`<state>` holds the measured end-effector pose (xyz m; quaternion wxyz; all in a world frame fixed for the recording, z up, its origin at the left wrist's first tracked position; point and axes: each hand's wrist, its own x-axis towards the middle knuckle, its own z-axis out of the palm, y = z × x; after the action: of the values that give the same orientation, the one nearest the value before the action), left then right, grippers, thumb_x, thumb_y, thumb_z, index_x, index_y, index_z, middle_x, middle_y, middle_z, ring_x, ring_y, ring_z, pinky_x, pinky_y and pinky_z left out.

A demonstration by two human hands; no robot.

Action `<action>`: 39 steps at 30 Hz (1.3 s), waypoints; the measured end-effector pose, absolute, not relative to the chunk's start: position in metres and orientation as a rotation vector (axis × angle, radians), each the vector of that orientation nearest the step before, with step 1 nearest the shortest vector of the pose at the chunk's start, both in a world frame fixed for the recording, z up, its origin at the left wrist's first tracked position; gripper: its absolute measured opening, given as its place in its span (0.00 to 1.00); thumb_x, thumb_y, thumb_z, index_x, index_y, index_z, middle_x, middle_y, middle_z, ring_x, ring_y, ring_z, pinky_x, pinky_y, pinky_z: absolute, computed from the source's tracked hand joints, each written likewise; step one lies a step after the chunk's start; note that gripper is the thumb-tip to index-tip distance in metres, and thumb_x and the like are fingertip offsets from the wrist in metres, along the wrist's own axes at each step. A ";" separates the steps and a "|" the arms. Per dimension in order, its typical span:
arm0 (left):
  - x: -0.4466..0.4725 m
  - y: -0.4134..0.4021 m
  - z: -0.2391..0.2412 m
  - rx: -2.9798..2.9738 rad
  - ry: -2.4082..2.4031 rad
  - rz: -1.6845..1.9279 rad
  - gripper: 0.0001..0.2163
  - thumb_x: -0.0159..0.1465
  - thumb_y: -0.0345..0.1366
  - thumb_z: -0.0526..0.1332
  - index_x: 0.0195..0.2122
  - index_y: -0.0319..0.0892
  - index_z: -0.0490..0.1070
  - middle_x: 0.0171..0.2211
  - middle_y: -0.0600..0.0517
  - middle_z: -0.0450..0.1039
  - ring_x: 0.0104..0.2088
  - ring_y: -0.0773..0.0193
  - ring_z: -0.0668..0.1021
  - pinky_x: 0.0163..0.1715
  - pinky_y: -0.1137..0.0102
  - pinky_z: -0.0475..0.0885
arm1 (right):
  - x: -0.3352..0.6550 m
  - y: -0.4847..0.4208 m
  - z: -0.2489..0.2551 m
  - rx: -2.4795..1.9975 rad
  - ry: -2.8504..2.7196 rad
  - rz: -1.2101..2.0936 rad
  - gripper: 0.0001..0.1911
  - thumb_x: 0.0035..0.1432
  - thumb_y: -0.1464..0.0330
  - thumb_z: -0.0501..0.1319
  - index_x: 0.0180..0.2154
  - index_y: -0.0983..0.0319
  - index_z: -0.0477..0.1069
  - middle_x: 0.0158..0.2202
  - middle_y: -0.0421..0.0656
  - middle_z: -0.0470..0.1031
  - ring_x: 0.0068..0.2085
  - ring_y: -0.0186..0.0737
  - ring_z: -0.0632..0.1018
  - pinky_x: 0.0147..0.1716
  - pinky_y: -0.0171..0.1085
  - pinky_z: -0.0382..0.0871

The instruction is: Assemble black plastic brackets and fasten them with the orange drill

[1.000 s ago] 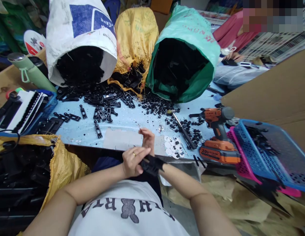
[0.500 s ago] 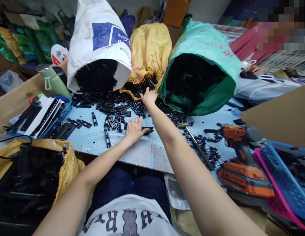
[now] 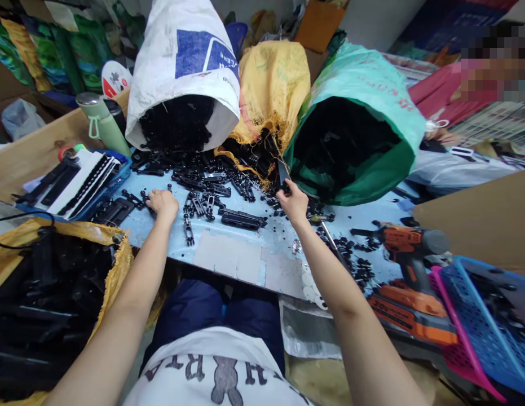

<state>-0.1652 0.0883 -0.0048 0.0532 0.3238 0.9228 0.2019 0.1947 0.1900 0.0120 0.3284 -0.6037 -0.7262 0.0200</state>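
My right hand (image 3: 294,202) is closed on one end of a dark, flat, elongated piece (image 3: 283,171), held before the mouth of the yellow woven sack (image 3: 273,79). Loose yellow threads hang beside the piece. Over on the left, my left hand (image 3: 163,204) curls its fingers round a small black link part (image 3: 151,212), mostly covered by the hand. Between the hands, a long black slotted part (image 3: 243,219) lies on the blue tabletop (image 3: 173,243). More black link parts (image 3: 198,204) are scattered behind it, one lying nearer the front (image 3: 188,230).
A white sack (image 3: 154,70) and a green sack (image 3: 364,67) lean open with dark contents. At right are a hammer-like tool (image 3: 332,239), an orange cordless drill (image 3: 408,287) and a blue basket (image 3: 477,299). At left stands a green bottle (image 3: 102,121). Another person's sleeve (image 3: 435,87) shows at far right.
My right hand has come out of the yellow sack's mouth with the dark flat piece. My left hand has let go of the slotted part and moved left to the link parts.
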 end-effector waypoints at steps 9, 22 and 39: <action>-0.097 0.036 0.012 1.652 2.223 1.738 0.12 0.60 0.40 0.59 0.41 0.39 0.65 0.42 0.45 0.70 0.46 0.59 0.73 0.48 0.64 0.67 | 0.251 0.147 -0.017 -1.408 -1.875 0.092 0.20 0.56 0.67 0.49 0.47 0.64 0.71 0.45 0.49 0.75 0.44 0.42 0.76 0.44 0.41 0.71; 0.002 -0.023 0.001 2.197 1.653 0.682 0.10 0.65 0.36 0.53 0.46 0.41 0.67 0.39 0.47 0.72 0.39 0.59 0.76 0.39 0.66 0.72 | 0.183 0.204 0.017 -1.415 -2.636 0.088 0.25 0.51 0.74 0.58 0.53 0.66 0.66 0.50 0.53 0.72 0.52 0.51 0.70 0.53 0.51 0.58; -0.014 -0.030 -0.012 1.676 1.712 1.132 0.10 0.63 0.38 0.55 0.42 0.42 0.70 0.40 0.48 0.74 0.43 0.59 0.75 0.45 0.64 0.70 | 0.228 0.036 -0.010 -1.023 -1.570 1.376 0.27 0.39 0.60 0.70 0.42 0.57 0.63 0.40 0.42 0.73 0.43 0.43 0.75 0.45 0.45 0.69</action>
<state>-0.0141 -0.0304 -0.0122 0.2434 0.6135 0.6267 0.4143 0.2281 0.0363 -0.0104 0.3972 -0.4040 -0.6196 0.5432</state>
